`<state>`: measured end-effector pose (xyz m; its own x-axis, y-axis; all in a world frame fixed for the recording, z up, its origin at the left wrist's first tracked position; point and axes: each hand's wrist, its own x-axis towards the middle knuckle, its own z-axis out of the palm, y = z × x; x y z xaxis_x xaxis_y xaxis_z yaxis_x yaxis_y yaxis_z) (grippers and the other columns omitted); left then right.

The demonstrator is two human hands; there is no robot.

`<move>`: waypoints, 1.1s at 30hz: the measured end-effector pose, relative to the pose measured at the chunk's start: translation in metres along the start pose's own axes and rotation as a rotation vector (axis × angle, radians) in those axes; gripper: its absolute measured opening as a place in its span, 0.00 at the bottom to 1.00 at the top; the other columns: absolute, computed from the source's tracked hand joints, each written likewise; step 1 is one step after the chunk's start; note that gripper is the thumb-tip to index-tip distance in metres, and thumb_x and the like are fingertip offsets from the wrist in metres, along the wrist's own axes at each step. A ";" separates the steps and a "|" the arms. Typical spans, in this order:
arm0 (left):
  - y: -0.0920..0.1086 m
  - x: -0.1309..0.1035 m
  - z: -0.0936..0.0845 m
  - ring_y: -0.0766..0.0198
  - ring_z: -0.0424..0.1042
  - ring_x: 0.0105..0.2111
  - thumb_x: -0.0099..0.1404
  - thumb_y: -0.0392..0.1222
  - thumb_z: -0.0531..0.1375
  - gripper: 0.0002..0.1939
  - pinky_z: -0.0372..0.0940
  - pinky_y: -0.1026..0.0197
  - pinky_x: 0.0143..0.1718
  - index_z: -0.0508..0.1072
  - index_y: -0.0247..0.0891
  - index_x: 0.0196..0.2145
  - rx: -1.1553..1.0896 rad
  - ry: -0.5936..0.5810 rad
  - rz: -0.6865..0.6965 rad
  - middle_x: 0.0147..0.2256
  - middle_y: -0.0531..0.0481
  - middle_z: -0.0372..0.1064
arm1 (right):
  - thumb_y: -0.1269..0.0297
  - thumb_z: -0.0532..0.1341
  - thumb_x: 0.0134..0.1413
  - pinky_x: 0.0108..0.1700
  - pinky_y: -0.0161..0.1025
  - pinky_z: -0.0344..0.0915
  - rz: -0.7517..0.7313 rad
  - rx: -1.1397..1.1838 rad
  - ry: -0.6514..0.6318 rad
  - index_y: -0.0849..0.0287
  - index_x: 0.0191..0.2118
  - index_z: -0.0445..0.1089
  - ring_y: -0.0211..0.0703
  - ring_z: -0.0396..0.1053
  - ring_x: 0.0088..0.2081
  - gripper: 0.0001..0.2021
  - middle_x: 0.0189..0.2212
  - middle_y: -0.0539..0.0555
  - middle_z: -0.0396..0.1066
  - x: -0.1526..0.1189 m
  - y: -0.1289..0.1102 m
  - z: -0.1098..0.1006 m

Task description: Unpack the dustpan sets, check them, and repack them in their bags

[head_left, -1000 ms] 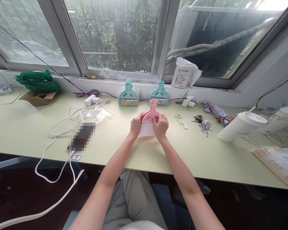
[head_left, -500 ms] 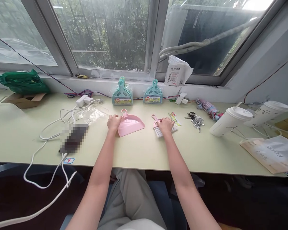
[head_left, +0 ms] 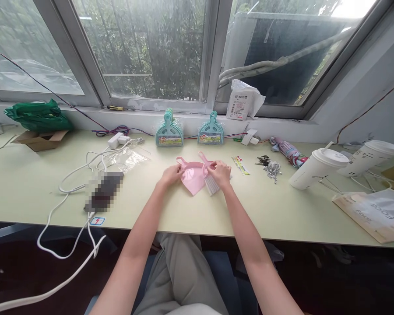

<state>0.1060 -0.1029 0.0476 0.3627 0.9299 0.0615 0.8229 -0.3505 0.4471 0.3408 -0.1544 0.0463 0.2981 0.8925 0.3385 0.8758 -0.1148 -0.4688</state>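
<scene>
A pink dustpan is tilted over the middle of the table, its handle loop at the upper left. My left hand is closed on its left side near the handle. In my right hand is a small pink hand brush with pale bristles pointing down. The brush overlaps or sits right beside the dustpan's right part; whether they touch I cannot tell. Just right of my right hand lies a printed label card.
Teal dustpan sets and another teal set stand against the wall. Keys, a white cup and a paper bag are at right. At left lie a phone, white cables and a cardboard box.
My hands have come closer together. The dustpan has moved right and turned, and the brush has moved left against or beside it, turned more upright.
</scene>
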 end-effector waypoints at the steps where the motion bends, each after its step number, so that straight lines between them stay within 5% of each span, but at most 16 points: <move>1: 0.009 -0.002 0.004 0.57 0.71 0.36 0.65 0.59 0.48 0.21 0.60 0.61 0.35 0.71 0.41 0.37 -0.025 -0.057 0.071 0.38 0.46 0.74 | 0.56 0.58 0.51 0.47 0.44 0.52 -0.053 0.002 -0.050 0.56 0.36 0.72 0.48 0.65 0.44 0.11 0.40 0.55 0.72 -0.003 -0.006 0.002; 6: 0.038 -0.008 0.016 0.59 0.70 0.40 0.68 0.55 0.45 0.21 0.62 0.62 0.39 0.71 0.42 0.39 -0.066 -0.136 0.324 0.39 0.49 0.72 | 0.61 0.58 0.54 0.46 0.43 0.52 -0.201 -0.012 -0.121 0.56 0.35 0.73 0.48 0.64 0.46 0.08 0.41 0.55 0.73 -0.013 -0.017 0.009; 10: 0.030 -0.008 0.012 0.59 0.69 0.41 0.66 0.54 0.53 0.15 0.62 0.61 0.38 0.70 0.43 0.43 0.077 0.108 0.364 0.40 0.48 0.70 | 0.60 0.60 0.53 0.46 0.43 0.53 -0.162 0.033 -0.140 0.54 0.36 0.74 0.49 0.64 0.48 0.08 0.42 0.54 0.74 -0.009 -0.013 0.009; 14: 0.019 -0.003 0.014 0.55 0.64 0.50 0.64 0.41 0.58 0.14 0.59 0.55 0.47 0.68 0.42 0.48 0.320 0.329 0.516 0.50 0.44 0.65 | 0.59 0.61 0.52 0.48 0.44 0.53 -0.173 0.073 -0.152 0.52 0.35 0.75 0.48 0.64 0.48 0.07 0.43 0.52 0.74 -0.007 -0.013 0.012; 19: 0.014 0.004 0.025 0.57 0.68 0.42 0.67 0.31 0.49 0.14 0.58 0.54 0.47 0.71 0.38 0.45 0.410 0.230 0.620 0.42 0.42 0.69 | 0.58 0.60 0.54 0.48 0.44 0.54 -0.185 0.114 -0.173 0.51 0.36 0.75 0.46 0.65 0.48 0.08 0.45 0.50 0.73 -0.009 -0.015 0.014; 27: 0.022 0.007 0.025 0.54 0.68 0.42 0.65 0.30 0.49 0.15 0.55 0.51 0.49 0.75 0.37 0.38 0.271 0.193 0.592 0.38 0.39 0.73 | 0.56 0.59 0.56 0.47 0.44 0.53 -0.192 -0.002 -0.227 0.48 0.38 0.77 0.47 0.64 0.48 0.09 0.46 0.49 0.73 -0.005 -0.018 0.011; 33: 0.025 0.009 0.025 0.56 0.69 0.40 0.66 0.29 0.46 0.17 0.53 0.53 0.50 0.75 0.35 0.39 0.410 0.194 0.640 0.36 0.39 0.73 | 0.57 0.59 0.56 0.47 0.44 0.51 -0.230 -0.073 -0.226 0.48 0.36 0.77 0.47 0.64 0.46 0.09 0.45 0.50 0.74 -0.004 -0.020 0.010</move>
<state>0.1407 -0.1056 0.0369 0.7690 0.5232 0.3674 0.5893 -0.8029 -0.0901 0.3185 -0.1510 0.0467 0.0051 0.9719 0.2352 0.9379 0.0769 -0.3383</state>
